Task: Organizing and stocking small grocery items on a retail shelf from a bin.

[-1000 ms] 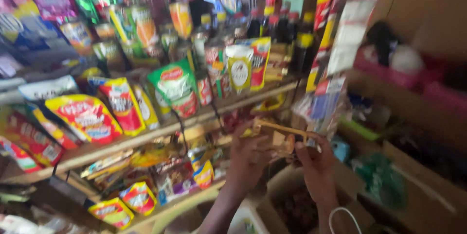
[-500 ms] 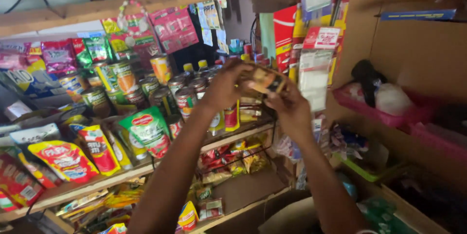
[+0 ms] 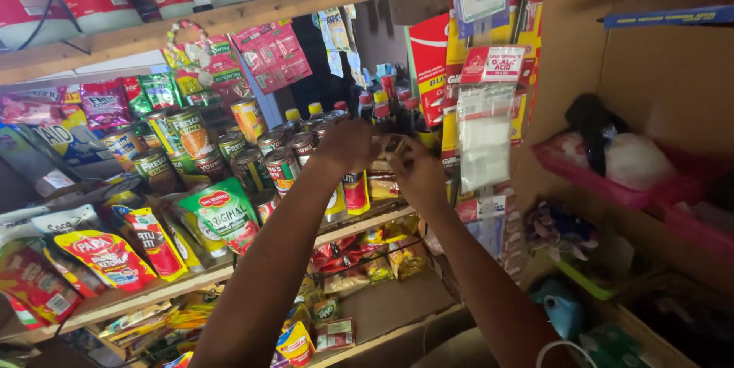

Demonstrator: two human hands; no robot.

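Between my hands: a small flat packet (image 3: 391, 146), brownish; I see only a part of it, so its kind I cannot tell.
Where it is: raised in front of the middle shelf, just over the row of tins (image 3: 279, 162) and in front of the dark bottles (image 3: 382, 104).
Left hand (image 3: 348, 145): fingers curled on the left end of the packet, gripping it.
Right hand (image 3: 419, 173): fingers closed on the right end of the same packet, thumb side toward me.
Just below my grip: a red and yellow squeeze bottle (image 3: 355, 191) on the wooden shelf (image 3: 359, 226).
Left of my grip: a green and red pouch (image 3: 223, 215), then more pouches (image 3: 107, 257) further away.
Right of my grip: a clear hanging bag with a red header (image 3: 485, 123), near my right hand.
Far right: a pink tray (image 3: 589, 177) with a white bundle inside.
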